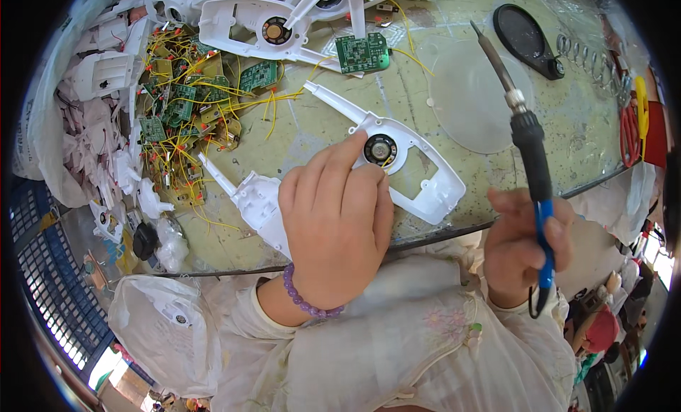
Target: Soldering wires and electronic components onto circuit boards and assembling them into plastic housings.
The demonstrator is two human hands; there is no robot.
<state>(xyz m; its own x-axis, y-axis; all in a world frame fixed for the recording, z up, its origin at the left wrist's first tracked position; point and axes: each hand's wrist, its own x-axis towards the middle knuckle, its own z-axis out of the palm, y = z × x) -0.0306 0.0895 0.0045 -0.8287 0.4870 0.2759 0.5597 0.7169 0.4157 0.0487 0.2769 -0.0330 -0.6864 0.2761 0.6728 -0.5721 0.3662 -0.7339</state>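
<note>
A white plastic housing (443,193) with a long narrow arm lies on the green table, and a round black speaker (380,149) sits in it. My left hand (333,213) is closed over its near-left side, fingertips right beside the speaker; what the thumb does is hidden. Under that same hand a second white housing (259,202) is partly covered. In my right hand (521,245), at the table's front edge, a soldering iron (532,153) with a black grip and blue handle is held upright, its tip pointing up and away from the speaker.
Circuit boards (188,103) with yellow wires are heaped at the left. Further housings (245,29) lie at the back, with a single board (362,53) beside them. Right of these are a translucent disc (472,92), a black round-headed piece (525,39), a coiled metal spring (592,61) and red-handled pliers (628,132).
</note>
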